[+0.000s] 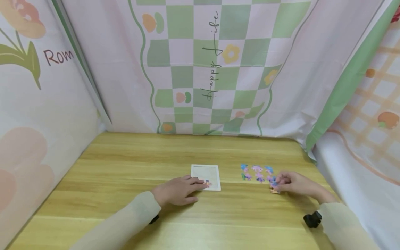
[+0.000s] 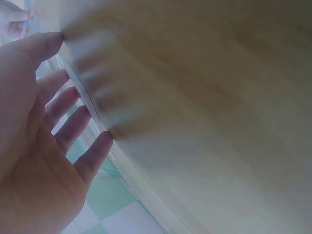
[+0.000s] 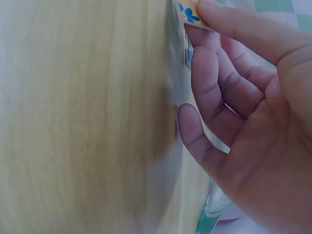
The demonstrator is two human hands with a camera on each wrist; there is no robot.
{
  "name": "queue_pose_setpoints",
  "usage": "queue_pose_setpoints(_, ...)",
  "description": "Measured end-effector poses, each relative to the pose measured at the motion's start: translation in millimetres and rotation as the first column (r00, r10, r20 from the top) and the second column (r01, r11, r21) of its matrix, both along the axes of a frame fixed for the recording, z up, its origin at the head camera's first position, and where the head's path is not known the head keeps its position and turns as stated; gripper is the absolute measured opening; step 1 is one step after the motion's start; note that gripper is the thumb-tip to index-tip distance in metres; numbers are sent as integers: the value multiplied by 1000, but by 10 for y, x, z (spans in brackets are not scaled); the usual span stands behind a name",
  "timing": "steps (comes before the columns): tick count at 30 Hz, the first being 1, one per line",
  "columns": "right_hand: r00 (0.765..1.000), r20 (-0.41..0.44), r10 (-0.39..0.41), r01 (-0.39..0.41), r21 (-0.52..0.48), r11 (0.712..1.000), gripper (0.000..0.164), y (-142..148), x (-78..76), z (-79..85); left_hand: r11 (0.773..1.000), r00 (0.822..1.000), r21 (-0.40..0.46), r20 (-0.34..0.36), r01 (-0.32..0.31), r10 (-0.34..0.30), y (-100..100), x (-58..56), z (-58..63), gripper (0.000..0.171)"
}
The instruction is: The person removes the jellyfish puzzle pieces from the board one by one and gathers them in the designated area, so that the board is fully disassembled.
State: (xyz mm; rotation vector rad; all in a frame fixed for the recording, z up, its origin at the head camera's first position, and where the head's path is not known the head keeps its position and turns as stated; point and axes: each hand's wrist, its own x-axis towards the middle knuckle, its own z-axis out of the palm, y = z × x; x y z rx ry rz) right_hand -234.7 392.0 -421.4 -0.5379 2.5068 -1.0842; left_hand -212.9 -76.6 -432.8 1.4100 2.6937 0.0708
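Note:
A white square puzzle tray (image 1: 204,167) lies on the table, with a small colourful puzzle piece (image 1: 208,182) in its lower part. My left hand (image 1: 178,190) rests with spread, fairly straight fingers at the tray's lower left, fingertips near that piece. In the left wrist view the left hand (image 2: 53,131) holds nothing. Farther right, my right hand (image 1: 292,184) pinches a puzzle piece (image 3: 191,13) between thumb and index finger; it shows orange with a blue pattern. Beside that hand lie several loose puzzle pieces (image 1: 257,169), pink, purple and blue, partly covered by its fingers.
The wooden table (image 1: 150,149) reaches back to a hanging curtain (image 1: 181,74) with green and white checks. Printed cloth walls (image 1: 62,104) close off both sides. A black wrist device (image 1: 312,219) sits at the right cuff.

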Motion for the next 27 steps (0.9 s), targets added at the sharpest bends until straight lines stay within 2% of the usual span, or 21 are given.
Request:
queue_pose_setpoints(8, 1000, 14, -2, 1, 20, 1000, 23, 59, -7, -53, 1000, 1000, 5, 6, 4, -4, -1, 2, 1, 56)
queue_pose_setpoints(15, 999, 25, -24, 23, 57, 998, 22, 51, 0, -36, 1000, 1000, 5, 3, 4, -4, -2, 5, 0, 57)
queue_pose_setpoints(27, 998, 47, -29, 27, 45, 999, 22, 30, -14, -33, 1000, 1000, 24, 8, 7, -8, -3, 11, 5, 56)
